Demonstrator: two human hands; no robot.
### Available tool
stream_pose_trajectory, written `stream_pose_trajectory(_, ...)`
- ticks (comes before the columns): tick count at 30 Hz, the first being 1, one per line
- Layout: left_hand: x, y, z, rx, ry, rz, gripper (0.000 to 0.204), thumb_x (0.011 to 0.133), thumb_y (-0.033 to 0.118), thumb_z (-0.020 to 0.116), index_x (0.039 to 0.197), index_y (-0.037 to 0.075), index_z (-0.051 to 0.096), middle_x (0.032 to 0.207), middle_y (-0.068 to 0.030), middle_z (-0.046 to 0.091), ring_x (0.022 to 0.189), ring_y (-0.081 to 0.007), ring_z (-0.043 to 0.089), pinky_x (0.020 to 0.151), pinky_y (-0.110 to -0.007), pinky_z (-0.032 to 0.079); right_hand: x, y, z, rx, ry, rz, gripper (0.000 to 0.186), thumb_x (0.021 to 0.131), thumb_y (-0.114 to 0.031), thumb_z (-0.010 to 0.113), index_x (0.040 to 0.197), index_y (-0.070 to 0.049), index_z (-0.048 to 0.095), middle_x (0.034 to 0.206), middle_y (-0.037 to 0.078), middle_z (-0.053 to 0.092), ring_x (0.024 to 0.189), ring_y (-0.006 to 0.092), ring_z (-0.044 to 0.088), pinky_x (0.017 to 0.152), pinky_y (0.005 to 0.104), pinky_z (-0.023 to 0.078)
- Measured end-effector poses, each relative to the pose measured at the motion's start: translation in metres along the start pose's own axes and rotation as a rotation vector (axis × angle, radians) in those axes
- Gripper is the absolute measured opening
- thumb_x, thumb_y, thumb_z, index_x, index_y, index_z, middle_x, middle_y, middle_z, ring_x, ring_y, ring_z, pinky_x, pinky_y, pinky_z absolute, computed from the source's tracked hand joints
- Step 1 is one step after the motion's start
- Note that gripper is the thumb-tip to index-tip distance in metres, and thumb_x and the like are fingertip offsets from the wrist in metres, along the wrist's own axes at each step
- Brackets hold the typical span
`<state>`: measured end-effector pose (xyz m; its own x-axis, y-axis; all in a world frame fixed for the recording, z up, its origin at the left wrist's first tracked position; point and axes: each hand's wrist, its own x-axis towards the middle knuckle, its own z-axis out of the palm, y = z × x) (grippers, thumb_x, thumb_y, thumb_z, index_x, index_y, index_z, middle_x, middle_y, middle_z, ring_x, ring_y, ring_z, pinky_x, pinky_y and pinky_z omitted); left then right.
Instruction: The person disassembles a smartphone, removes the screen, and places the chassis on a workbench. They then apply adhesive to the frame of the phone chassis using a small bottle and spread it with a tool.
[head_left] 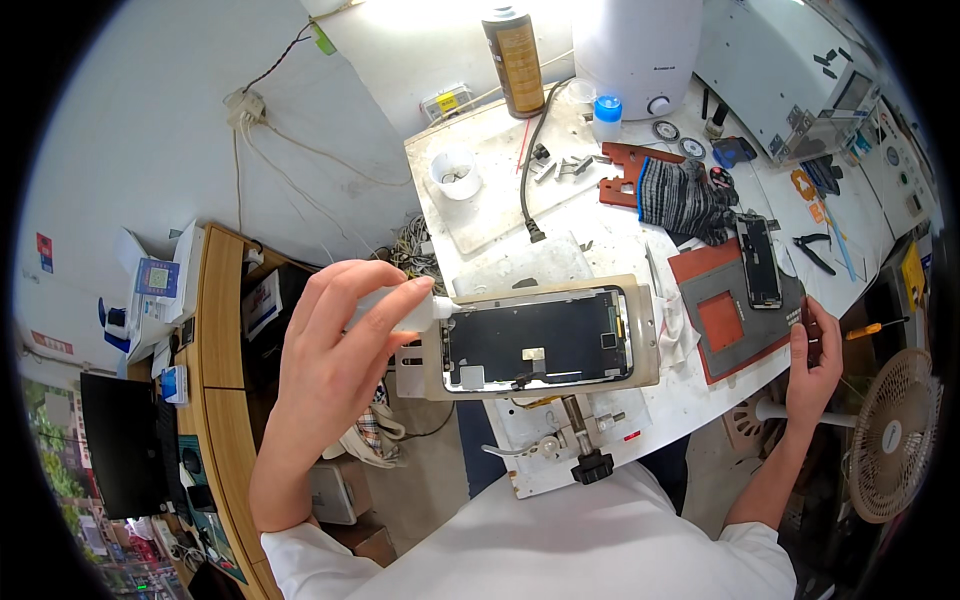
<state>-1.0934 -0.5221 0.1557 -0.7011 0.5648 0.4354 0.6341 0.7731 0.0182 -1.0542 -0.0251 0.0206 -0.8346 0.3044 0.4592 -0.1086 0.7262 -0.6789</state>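
Observation:
My left hand [345, 330] is closed round a small whitish squeeze bottle [410, 312]. The bottle's nozzle points at the upper left corner of an opened phone screen assembly [530, 345], dark with a silvery rim. That assembly lies in a beige holder [645, 335] on a stand with a black knob [591, 467]. At the right table edge, my right hand [815, 365] has its fingers curled beside a grey and red mat [695, 330]; something dark shows between thumb and fingers, too small to name. On the mat lies a second opened phone [759, 262].
Behind the holder are a striped glove [680, 198], a white cup [455, 173], a black cable [532, 200], a brown spray can [514, 65] and a blue-capped bottle [607, 118]. Pliers [815, 254] lie at the right. A fan [895, 437] stands beside my right arm.

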Motion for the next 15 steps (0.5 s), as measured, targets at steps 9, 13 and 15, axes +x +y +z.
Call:
stream_pose_trajectory(9, -0.005, -0.002, -0.004, 0.014, -0.002, -0.02, 0.056, 0.074, 0.001, 0.083, 0.128, 0.009, 0.071, 0.12, -0.0094, 0.064, 0.11, -0.0321, 0.063, 0.09, -0.043, 0.055, 0.0, 0.0, 0.003, 0.008, 0.016, -0.007, 0.032, 0.102, -0.011, 0.069, 0.133, -0.004, 0.069, 0.118, 0.002, 0.069, 0.099, 0.0115, 0.064, 0.079, 0.0248, 0.049)
stream_pose_trajectory(13, -0.009, -0.004, -0.006, 0.024, -0.004, -0.035, 0.055, 0.075, 0.002, 0.083, 0.129, 0.009, 0.071, 0.12, -0.0096, 0.064, 0.11, -0.032, 0.063, 0.09, -0.043, 0.055, 0.0, -0.001, 0.002, -0.032, 0.017, -0.022, 0.032, 0.102, -0.01, 0.069, 0.133, -0.004, 0.069, 0.118, 0.002, 0.069, 0.099, 0.0114, 0.064, 0.078, 0.0246, 0.049)
stream_pose_trajectory(15, -0.01, -0.004, -0.006, 0.025, -0.005, -0.039, 0.055, 0.075, 0.002, 0.083, 0.129, 0.009, 0.071, 0.12, -0.0098, 0.064, 0.11, -0.0319, 0.063, 0.091, -0.043, 0.055, 0.0, -0.001, 0.002, -0.003, 0.011, -0.016, 0.032, 0.102, -0.01, 0.069, 0.133, -0.004, 0.069, 0.118, 0.002, 0.068, 0.099, 0.0115, 0.063, 0.078, 0.0244, 0.048)
